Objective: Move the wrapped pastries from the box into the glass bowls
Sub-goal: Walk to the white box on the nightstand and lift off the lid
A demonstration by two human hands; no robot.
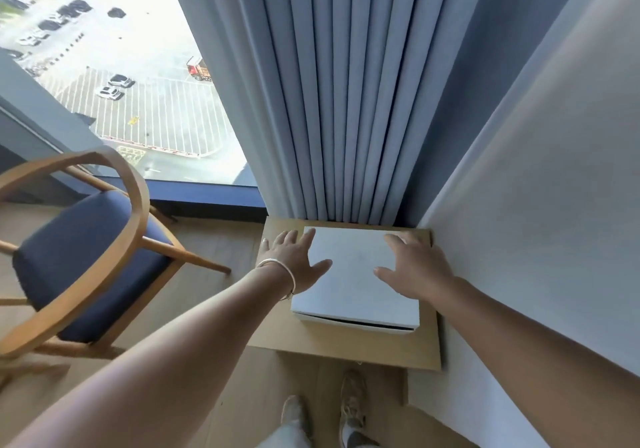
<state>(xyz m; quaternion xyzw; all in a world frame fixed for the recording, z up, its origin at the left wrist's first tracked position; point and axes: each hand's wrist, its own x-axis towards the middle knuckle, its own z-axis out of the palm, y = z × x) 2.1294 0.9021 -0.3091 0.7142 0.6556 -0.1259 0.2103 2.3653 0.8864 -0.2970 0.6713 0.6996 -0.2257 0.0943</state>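
A closed white box (353, 288) lies flat on a small wooden side table (332, 347) in the corner by the curtain. My left hand (294, 260), with a bangle at the wrist, is spread at the box's left edge, fingers apart. My right hand (415, 267) is spread over the box's right side, fingers apart. Whether either hand touches the lid cannot be told. The lid hides whatever is inside. No pastries and no glass bowls are in view.
A wooden armchair with a dark blue seat (86, 260) stands to the left on the wood floor. Blue curtains (346, 101) hang behind the table and a white wall (536, 205) closes the right side. A large window (121, 83) is at the upper left.
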